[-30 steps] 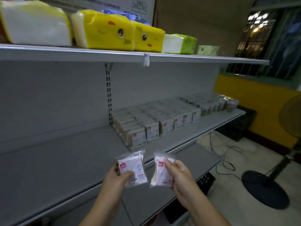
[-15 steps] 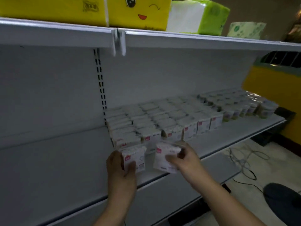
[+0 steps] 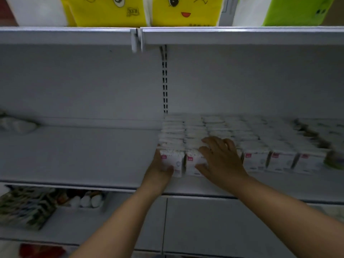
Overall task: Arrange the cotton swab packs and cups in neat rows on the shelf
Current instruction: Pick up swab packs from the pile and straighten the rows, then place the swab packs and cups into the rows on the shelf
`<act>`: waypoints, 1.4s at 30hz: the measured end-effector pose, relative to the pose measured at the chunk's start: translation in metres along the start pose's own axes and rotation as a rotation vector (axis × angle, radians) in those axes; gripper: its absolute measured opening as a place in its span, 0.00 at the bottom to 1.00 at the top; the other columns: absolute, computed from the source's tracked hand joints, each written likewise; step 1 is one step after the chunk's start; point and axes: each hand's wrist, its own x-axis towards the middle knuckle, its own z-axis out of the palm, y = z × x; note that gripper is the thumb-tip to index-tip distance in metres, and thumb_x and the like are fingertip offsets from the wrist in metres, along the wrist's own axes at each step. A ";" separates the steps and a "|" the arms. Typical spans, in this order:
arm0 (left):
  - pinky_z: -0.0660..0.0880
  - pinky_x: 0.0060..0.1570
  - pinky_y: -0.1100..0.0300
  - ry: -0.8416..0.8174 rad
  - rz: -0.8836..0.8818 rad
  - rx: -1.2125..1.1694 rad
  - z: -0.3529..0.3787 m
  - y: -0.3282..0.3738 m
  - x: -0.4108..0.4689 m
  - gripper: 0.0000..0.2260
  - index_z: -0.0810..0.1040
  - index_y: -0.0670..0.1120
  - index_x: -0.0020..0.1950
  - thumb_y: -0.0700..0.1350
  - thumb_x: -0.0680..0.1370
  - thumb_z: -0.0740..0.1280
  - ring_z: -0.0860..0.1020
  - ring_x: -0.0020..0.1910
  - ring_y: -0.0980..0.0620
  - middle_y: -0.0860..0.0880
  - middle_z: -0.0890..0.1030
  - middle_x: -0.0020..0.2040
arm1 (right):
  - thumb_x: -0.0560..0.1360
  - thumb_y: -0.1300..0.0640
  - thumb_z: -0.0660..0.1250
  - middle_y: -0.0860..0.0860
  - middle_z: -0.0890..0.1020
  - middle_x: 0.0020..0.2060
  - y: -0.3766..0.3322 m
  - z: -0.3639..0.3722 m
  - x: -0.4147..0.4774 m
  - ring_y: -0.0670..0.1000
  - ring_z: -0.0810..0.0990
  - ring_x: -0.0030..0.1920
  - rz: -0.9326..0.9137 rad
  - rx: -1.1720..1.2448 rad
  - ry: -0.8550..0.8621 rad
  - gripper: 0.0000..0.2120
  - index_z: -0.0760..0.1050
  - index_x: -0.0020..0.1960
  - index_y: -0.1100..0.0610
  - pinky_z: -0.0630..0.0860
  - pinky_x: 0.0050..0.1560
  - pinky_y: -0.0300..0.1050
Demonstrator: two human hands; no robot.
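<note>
Several rows of white cotton swab packs (image 3: 256, 161) with pink labels stand on the grey middle shelf (image 3: 74, 157), right of the slotted upright. My left hand (image 3: 158, 168) holds one pack (image 3: 172, 161) at the front left corner of the block, thumb across its front. Beside it, my right hand (image 3: 219, 159) grips a second pack (image 3: 192, 162), fingers over its top and thumb on its front. Both packs stand on the shelf in the front row. Clear cups (image 3: 333, 159) sit blurred at the far right of the shelf.
Yellow and green tissue packs (image 3: 111, 10) fill the upper shelf (image 3: 242, 35). A white bundle (image 3: 16, 125) lies at the middle shelf's far left. The lower shelf (image 3: 111, 224) holds patterned packages (image 3: 24, 207) and small white items (image 3: 85, 201).
Both hands moved forward from in front of the shelf and set their two packs down at the front left of the block. The camera moved closer and more to the left.
</note>
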 end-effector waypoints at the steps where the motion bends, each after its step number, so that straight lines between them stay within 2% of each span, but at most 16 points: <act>1: 0.62 0.61 0.68 0.004 -0.033 -0.008 -0.002 -0.001 0.000 0.30 0.61 0.52 0.74 0.37 0.75 0.66 0.68 0.65 0.58 0.55 0.70 0.66 | 0.69 0.41 0.58 0.57 0.79 0.58 0.000 0.001 -0.003 0.55 0.67 0.60 0.004 -0.003 -0.040 0.24 0.80 0.51 0.57 0.58 0.60 0.50; 4: 0.67 0.49 0.76 -0.004 -0.064 -0.015 -0.009 0.001 -0.001 0.30 0.65 0.57 0.68 0.38 0.72 0.71 0.72 0.56 0.61 0.62 0.74 0.56 | 0.75 0.36 0.50 0.59 0.76 0.63 -0.001 0.000 -0.011 0.56 0.65 0.65 0.035 -0.037 -0.089 0.32 0.77 0.60 0.60 0.56 0.65 0.53; 6: 0.68 0.41 0.80 -0.018 -0.075 -0.008 -0.013 0.000 0.000 0.29 0.66 0.57 0.64 0.38 0.70 0.73 0.74 0.54 0.59 0.63 0.75 0.53 | 0.78 0.36 0.42 0.59 0.74 0.66 -0.004 -0.001 -0.016 0.57 0.67 0.68 0.054 -0.068 -0.173 0.37 0.73 0.65 0.62 0.54 0.67 0.54; 9: 0.70 0.49 0.71 -0.043 -0.085 0.018 -0.018 -0.004 0.000 0.36 0.62 0.49 0.72 0.44 0.68 0.75 0.74 0.60 0.54 0.53 0.75 0.64 | 0.78 0.35 0.40 0.61 0.69 0.70 -0.011 -0.009 -0.021 0.58 0.64 0.71 0.097 -0.065 -0.213 0.38 0.68 0.69 0.64 0.49 0.70 0.50; 11: 0.73 0.53 0.65 -0.092 -0.119 0.007 -0.031 -0.008 -0.007 0.43 0.53 0.48 0.77 0.48 0.69 0.75 0.73 0.64 0.50 0.51 0.69 0.70 | 0.79 0.37 0.41 0.62 0.66 0.71 -0.022 -0.021 -0.020 0.57 0.57 0.72 0.123 -0.016 -0.093 0.36 0.66 0.70 0.64 0.45 0.71 0.47; 12: 0.74 0.53 0.67 -0.111 -0.124 0.003 -0.043 -0.010 -0.012 0.44 0.48 0.49 0.78 0.49 0.71 0.74 0.70 0.66 0.49 0.52 0.66 0.72 | 0.79 0.38 0.42 0.62 0.66 0.71 -0.031 -0.028 -0.016 0.57 0.57 0.72 0.100 0.019 -0.007 0.35 0.67 0.69 0.64 0.45 0.72 0.46; 14: 0.66 0.59 0.71 -0.116 -0.107 0.043 -0.079 -0.019 -0.021 0.42 0.44 0.49 0.78 0.51 0.75 0.69 0.62 0.72 0.50 0.52 0.58 0.75 | 0.80 0.41 0.44 0.62 0.69 0.69 -0.061 -0.043 -0.003 0.57 0.59 0.70 -0.038 0.101 0.102 0.31 0.72 0.65 0.63 0.47 0.73 0.46; 17: 0.52 0.72 0.61 -0.105 -0.047 0.388 -0.160 -0.041 -0.020 0.36 0.42 0.49 0.78 0.55 0.79 0.61 0.49 0.77 0.51 0.49 0.47 0.78 | 0.78 0.45 0.54 0.61 0.74 0.65 -0.129 -0.048 0.033 0.59 0.68 0.67 -0.258 0.198 0.112 0.22 0.73 0.61 0.59 0.59 0.72 0.50; 19: 0.51 0.73 0.57 -0.122 -0.046 0.669 -0.225 -0.061 -0.016 0.34 0.41 0.47 0.78 0.56 0.80 0.58 0.47 0.77 0.48 0.47 0.45 0.78 | 0.74 0.47 0.59 0.60 0.75 0.64 -0.185 -0.043 0.062 0.59 0.72 0.66 -0.334 0.179 0.060 0.20 0.74 0.61 0.58 0.68 0.67 0.52; 20: 0.51 0.73 0.56 -0.136 -0.054 0.806 -0.257 -0.072 -0.015 0.34 0.41 0.46 0.78 0.56 0.80 0.57 0.47 0.77 0.47 0.46 0.46 0.78 | 0.75 0.49 0.60 0.58 0.71 0.68 -0.215 -0.040 0.075 0.58 0.69 0.69 -0.334 0.185 0.017 0.21 0.72 0.64 0.58 0.67 0.68 0.51; 22: 0.50 0.74 0.52 -0.146 -0.065 1.034 -0.318 -0.092 -0.019 0.34 0.42 0.44 0.78 0.57 0.81 0.55 0.46 0.77 0.46 0.46 0.48 0.78 | 0.78 0.48 0.59 0.54 0.58 0.76 -0.267 -0.029 0.099 0.53 0.54 0.76 -0.274 0.252 -0.119 0.25 0.63 0.72 0.56 0.55 0.73 0.45; 24: 0.50 0.74 0.50 -0.132 -0.095 1.133 -0.369 -0.111 -0.024 0.33 0.43 0.43 0.78 0.56 0.81 0.54 0.45 0.77 0.47 0.46 0.49 0.78 | 0.79 0.47 0.56 0.52 0.49 0.77 -0.309 -0.017 0.120 0.51 0.45 0.77 -0.231 0.255 -0.274 0.27 0.56 0.76 0.54 0.48 0.74 0.45; 29: 0.51 0.74 0.47 -0.052 -0.199 1.061 -0.451 -0.148 -0.039 0.33 0.46 0.45 0.78 0.58 0.80 0.55 0.46 0.77 0.47 0.47 0.51 0.78 | 0.79 0.47 0.55 0.53 0.46 0.77 -0.380 0.006 0.163 0.52 0.42 0.77 -0.290 0.250 -0.324 0.28 0.53 0.76 0.54 0.45 0.74 0.45; 35: 0.52 0.74 0.48 0.026 -0.303 0.971 -0.512 -0.190 -0.023 0.31 0.48 0.46 0.78 0.58 0.81 0.54 0.47 0.77 0.47 0.48 0.52 0.78 | 0.81 0.48 0.53 0.53 0.43 0.77 -0.438 0.034 0.228 0.52 0.41 0.76 -0.317 0.276 -0.338 0.27 0.52 0.76 0.54 0.44 0.74 0.45; 38: 0.50 0.74 0.49 0.011 -0.323 0.970 -0.533 -0.205 -0.003 0.30 0.48 0.47 0.78 0.58 0.81 0.54 0.46 0.77 0.48 0.48 0.51 0.78 | 0.80 0.48 0.55 0.53 0.48 0.77 -0.464 0.054 0.269 0.52 0.45 0.76 -0.346 0.291 -0.266 0.27 0.55 0.75 0.55 0.49 0.74 0.45; 42: 0.48 0.75 0.52 0.044 -0.322 0.912 -0.562 -0.221 0.035 0.30 0.48 0.48 0.78 0.58 0.81 0.54 0.45 0.77 0.50 0.50 0.50 0.78 | 0.79 0.48 0.58 0.54 0.52 0.76 -0.495 0.081 0.327 0.54 0.52 0.75 -0.270 0.390 -0.243 0.28 0.55 0.75 0.56 0.58 0.71 0.47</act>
